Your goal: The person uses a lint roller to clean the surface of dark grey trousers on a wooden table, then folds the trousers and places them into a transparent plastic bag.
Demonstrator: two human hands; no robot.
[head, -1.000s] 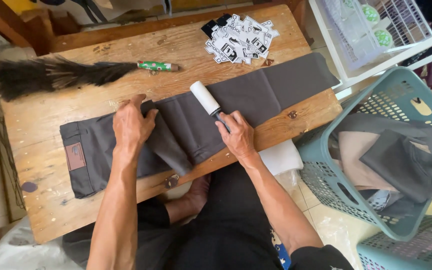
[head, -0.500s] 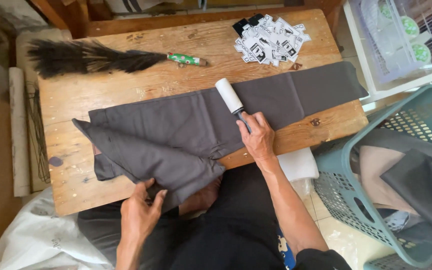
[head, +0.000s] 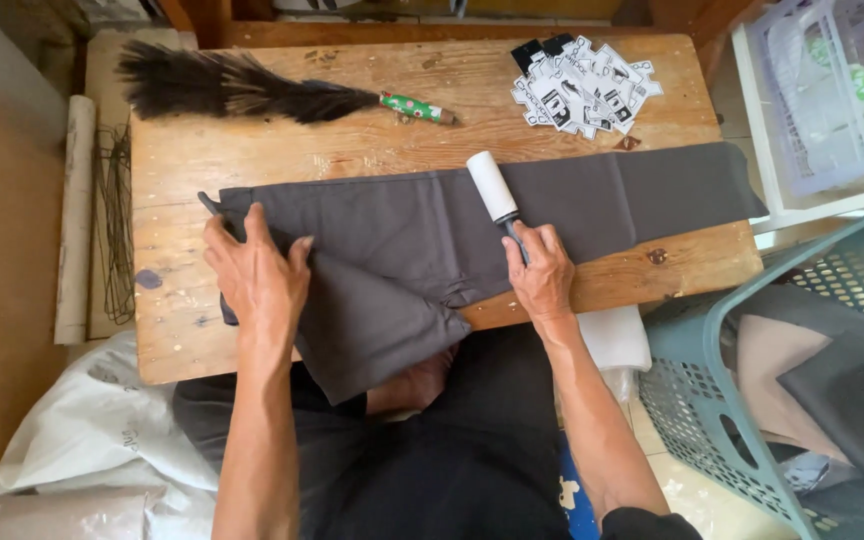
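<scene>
Dark grey trousers point(head: 402, 225) lie flat across a wooden table point(head: 282, 150), one leg stretched to the right, part of the cloth hanging over the near edge. My left hand point(head: 257, 275) presses flat on the left end of the trousers with its fingers spread. My right hand point(head: 542, 270) grips the dark handle of a lint roller point(head: 492, 187), whose white roll rests on the cloth near the middle.
A black feather duster point(head: 252, 92) with a green handle lies at the table's far left. A pile of black-and-white paper tags point(head: 582, 85) sits far right. A teal laundry basket point(head: 742, 400) with folded cloth stands right; a white wire rack point(head: 822, 90) above it.
The trousers were flipped over and spread out flat. My left hand went from the near edge up onto the cloth's left end. The right hand kept the lint roller.
</scene>
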